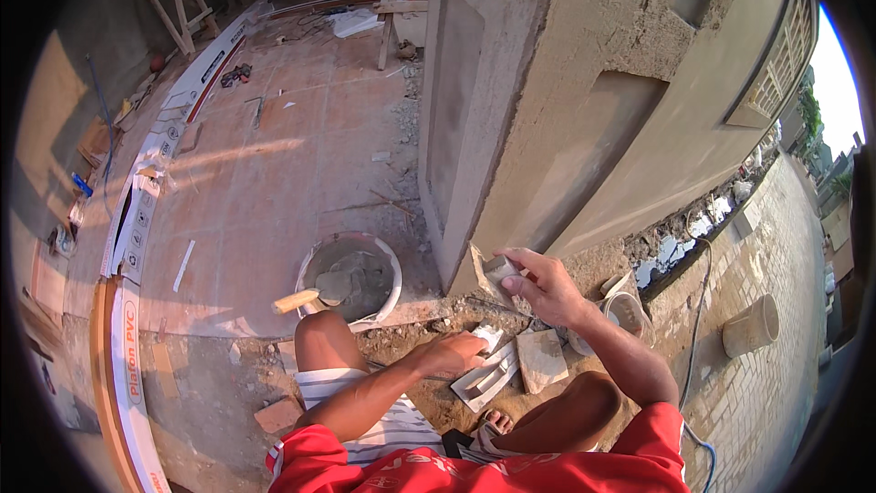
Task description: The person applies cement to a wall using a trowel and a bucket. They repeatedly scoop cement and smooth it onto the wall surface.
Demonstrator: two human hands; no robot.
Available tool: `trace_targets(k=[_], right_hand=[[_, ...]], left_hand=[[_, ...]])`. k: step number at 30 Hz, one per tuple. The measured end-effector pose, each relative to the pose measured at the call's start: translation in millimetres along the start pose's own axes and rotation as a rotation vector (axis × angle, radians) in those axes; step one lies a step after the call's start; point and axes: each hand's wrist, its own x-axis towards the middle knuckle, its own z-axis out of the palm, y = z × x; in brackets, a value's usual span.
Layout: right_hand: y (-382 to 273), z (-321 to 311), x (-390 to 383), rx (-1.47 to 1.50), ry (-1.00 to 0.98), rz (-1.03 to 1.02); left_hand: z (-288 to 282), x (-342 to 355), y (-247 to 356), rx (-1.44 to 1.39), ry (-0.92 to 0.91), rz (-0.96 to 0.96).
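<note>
The plastered pillar (538, 110) looks mostly coated, its recessed panels formed, while the foot of its front corner seems less finished, pale and ragged beside the smoother faces. It rises past the right edge of the tiled floor (255, 192). At that floor's near edge, toward its right corner, the mortar bucket (398, 278) holds plenty of grey mix, so material appears to remain for use. On the dirt beyond that edge lies a squarish slab (542, 361). The person's right hand (546, 285) is at the pillar's foot, thumb and fingers closed in a pinch on a small grey block (497, 267). The left hand (452, 353) has its fingers curled beside a white scrap (490, 336); whether they grip it cannot be told. A wooden-handled trowel (296, 301) rests in the bucket, out of both hands.
</note>
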Motion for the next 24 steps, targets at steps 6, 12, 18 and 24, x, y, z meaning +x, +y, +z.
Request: trace_targets(k=[6,12,18,24], right_hand=[[4.6,33.8,4.9,0.316,-0.184,0.315],[16.6,81.5,50.1,0.255,-0.282,0.329],[27.3,129.8,84.2,0.233,-0.346,0.410],[51.5,153.0,89.4,0.311,-0.271,0.388]], left_hand=[[-108.9,-85.7,-52.3,-0.020,0.597,-0.458],[-91.0,-167.3,-224.2,0.255,0.514,-1.026],[-35.5,-177.4,-262.7,0.361,0.840,-0.838],[-85.4,-152.3,-180.6,0.487,0.638,-0.708]])
